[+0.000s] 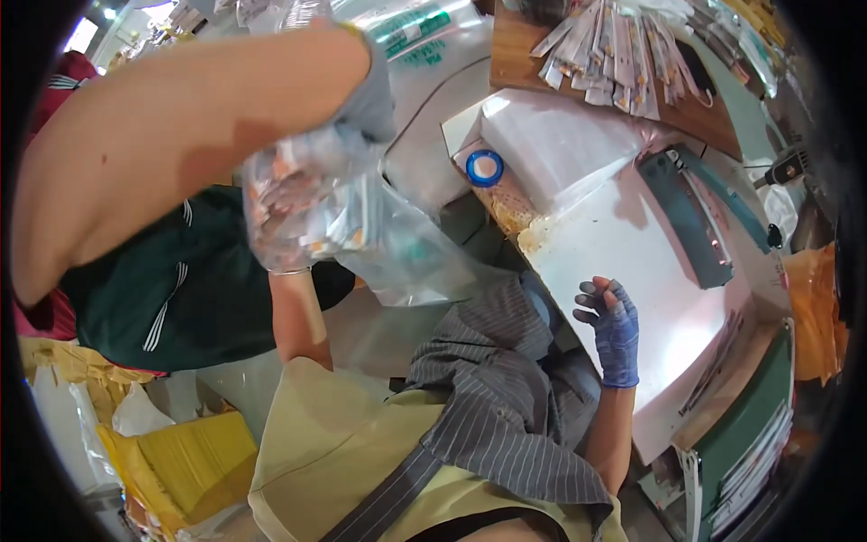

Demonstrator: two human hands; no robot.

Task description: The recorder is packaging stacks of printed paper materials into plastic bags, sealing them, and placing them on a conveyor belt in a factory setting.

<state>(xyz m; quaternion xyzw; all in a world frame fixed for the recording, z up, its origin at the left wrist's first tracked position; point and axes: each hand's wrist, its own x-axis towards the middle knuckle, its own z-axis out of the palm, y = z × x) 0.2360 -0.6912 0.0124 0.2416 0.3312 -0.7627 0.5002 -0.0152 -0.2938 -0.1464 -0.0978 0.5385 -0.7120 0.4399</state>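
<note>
A clear plastic bag (316, 203) filled with several slim printed packets hangs in front of me on the left. My left forearm rises to it, and the bag covers my left hand, so its fingers are hidden. From the upper left a co-worker's bare arm reaches across, its grey-gloved hand (366, 99) at the top of the bag. The bag's loose, see-through end trails right toward my lap. My right hand (616, 334), in a blue-grey glove, is raised over the near edge of the white tabletop (596, 235). Its fingers are loosely bent and apart, with nothing in them.
Clear plastic sheeting (560, 144) and a blue ring-shaped roll (485, 168) lie on the tabletop. A long grey-green metal device (691, 217) stands at its right. Slim packets (623, 54) fan over a wooden board (515, 54). A yellow package (194, 465) sits lower left.
</note>
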